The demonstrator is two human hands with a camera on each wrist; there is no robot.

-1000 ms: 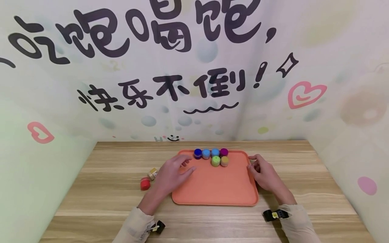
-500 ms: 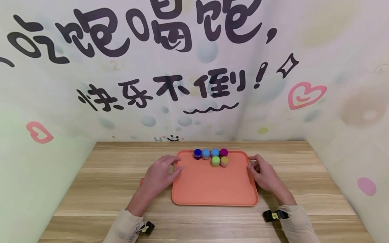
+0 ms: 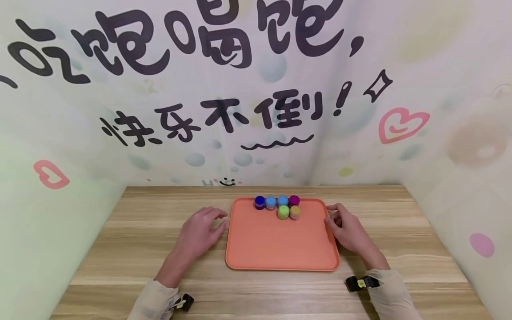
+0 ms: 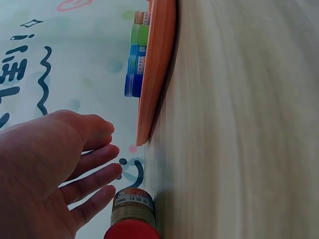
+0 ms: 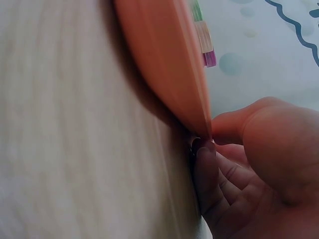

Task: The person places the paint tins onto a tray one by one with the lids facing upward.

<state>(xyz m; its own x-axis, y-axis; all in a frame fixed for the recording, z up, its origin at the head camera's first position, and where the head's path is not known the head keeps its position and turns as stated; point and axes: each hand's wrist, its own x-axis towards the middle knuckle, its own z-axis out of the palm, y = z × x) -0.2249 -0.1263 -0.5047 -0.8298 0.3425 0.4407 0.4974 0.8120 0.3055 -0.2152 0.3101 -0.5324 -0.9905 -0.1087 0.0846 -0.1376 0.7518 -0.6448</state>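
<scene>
In the head view, my left hand (image 3: 202, 233) hovers just left of the orange tray (image 3: 282, 242), fingers relaxed and holding nothing. Beneath it, seen in the left wrist view, are a gold-brown jar (image 4: 133, 211) and a red jar (image 4: 133, 231); the hand hides them from the head camera. My right hand (image 3: 348, 229) pinches the tray's right rim, thumb over the edge and fingertips below it. Small paint jars stand at the tray's back: dark blue (image 3: 260, 203), two light blue (image 3: 277, 202) and purple (image 3: 294, 201) in a row, with green (image 3: 283, 212) and tan (image 3: 294, 212) in front.
The tray lies on a wood-grain table (image 3: 264, 293). A pale printed wall (image 3: 180, 164) with black lettering rises behind the table, with pale walls on both sides. Each wrist wears a black strap (image 3: 362, 283).
My left hand has moved left, from over the tray to beside it, and now covers the red and gold-brown jars. My right hand stays at the tray's rim.
</scene>
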